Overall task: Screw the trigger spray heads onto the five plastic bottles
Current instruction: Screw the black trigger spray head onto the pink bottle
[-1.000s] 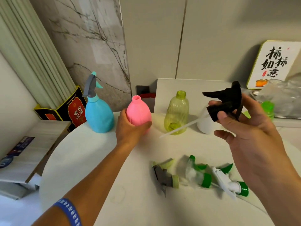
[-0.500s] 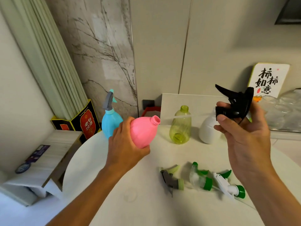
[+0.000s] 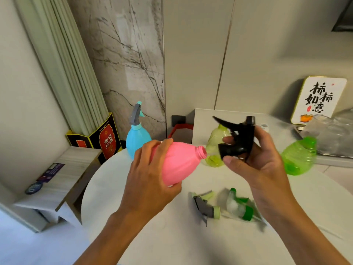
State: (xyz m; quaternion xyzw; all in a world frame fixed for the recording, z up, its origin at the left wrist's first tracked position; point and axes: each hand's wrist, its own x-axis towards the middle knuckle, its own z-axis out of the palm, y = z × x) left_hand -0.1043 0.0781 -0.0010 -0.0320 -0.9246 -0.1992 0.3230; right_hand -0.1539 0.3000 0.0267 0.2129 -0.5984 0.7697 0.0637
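My left hand (image 3: pixel 149 180) holds the pink bottle (image 3: pixel 179 163) tilted on its side above the white round table (image 3: pixel 172 241), its open threaded neck pointing right. My right hand (image 3: pixel 256 165) grips a black trigger spray head (image 3: pixel 236 138) just right of that neck, a small gap between them. A blue bottle (image 3: pixel 137 138) with a grey trigger head screwed on stands at the back left. A yellow-green bottle (image 3: pixel 215 148) stands behind the black head, a bright green bottle (image 3: pixel 299 155) at the right. On the table lie a grey-and-pale-green head (image 3: pixel 206 207) and a clear-and-green head (image 3: pixel 238 207).
A black-and-red box (image 3: pixel 107 138) with tall pale slats leans in the left corner. A low wooden shelf (image 3: pixel 57 180) sits left of the table. On the back counter are a sign with black characters (image 3: pixel 319 100) and clear plastic wrapping (image 3: pixel 332 134).
My left hand lifted the pink bottle off the table and tipped it onto its side, neck to the right. My right hand brought the black head down and left, close to the neck.
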